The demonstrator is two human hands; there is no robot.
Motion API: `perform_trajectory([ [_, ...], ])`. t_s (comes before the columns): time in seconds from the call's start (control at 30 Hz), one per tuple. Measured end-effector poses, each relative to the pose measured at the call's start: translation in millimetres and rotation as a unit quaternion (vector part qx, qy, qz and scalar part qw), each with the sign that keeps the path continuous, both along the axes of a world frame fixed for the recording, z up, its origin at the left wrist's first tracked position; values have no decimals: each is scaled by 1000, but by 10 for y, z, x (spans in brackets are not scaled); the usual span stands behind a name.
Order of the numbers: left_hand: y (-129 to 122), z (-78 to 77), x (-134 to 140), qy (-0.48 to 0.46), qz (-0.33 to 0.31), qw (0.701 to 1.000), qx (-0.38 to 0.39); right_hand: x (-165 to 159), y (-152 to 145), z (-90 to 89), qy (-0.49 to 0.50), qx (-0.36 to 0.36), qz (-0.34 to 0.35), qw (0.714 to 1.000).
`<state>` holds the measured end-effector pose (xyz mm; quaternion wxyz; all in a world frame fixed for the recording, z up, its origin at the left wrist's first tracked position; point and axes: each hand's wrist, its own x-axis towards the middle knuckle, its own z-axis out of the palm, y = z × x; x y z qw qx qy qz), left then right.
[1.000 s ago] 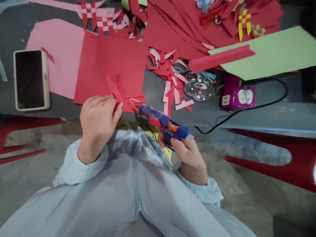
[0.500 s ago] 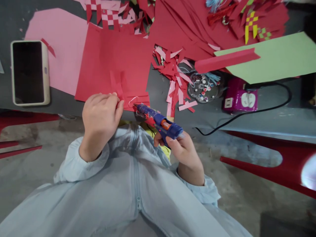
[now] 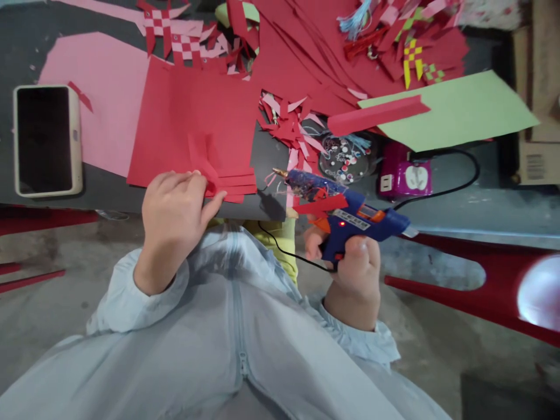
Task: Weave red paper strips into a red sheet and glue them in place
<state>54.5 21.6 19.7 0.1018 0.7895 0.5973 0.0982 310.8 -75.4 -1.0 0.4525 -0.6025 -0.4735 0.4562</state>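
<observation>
My right hand (image 3: 356, 262) is wrapped around the handle of a blue hot glue gun (image 3: 341, 204). Its brass nozzle points left over the table edge, a red light glows on its side, and glue threads and a red paper scrap cling to it. At the table's front edge, the curled fingers of my left hand (image 3: 175, 216) hold folded red paper strips (image 3: 236, 182). Part of the strips is hidden under those fingers. Beneath them lies a large red paper sheet (image 3: 192, 105).
A phone (image 3: 44, 140) lies on pink paper (image 3: 100, 99) at left. Beyond the gun are paper scraps (image 3: 289, 125), a dish of beads (image 3: 347, 160), a purple power adapter (image 3: 405, 172) and green paper (image 3: 455, 111). Woven checkered pieces (image 3: 157, 23) lie at the back. A red stool (image 3: 494, 280) stands right.
The glue gun has swung right and away from the strips in my right hand, showing its side. My left hand stays on the strips, and the view has shifted slightly.
</observation>
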Motion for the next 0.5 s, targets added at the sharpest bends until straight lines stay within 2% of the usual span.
perform_trajectory([
  [0.17, -37, 51, -30, 37, -59, 998, -1, -50, 44, 62, -9, 26, -11, 1000],
  [0.33, -107, 48, -15, 101, -114, 988, -13, -15, 6, 62, 28, 43, 24, 998],
  [0.5, -158, 49, 52, 110, -118, 987, -15, 154, -113, 0, -35, -4, -35, 999],
])
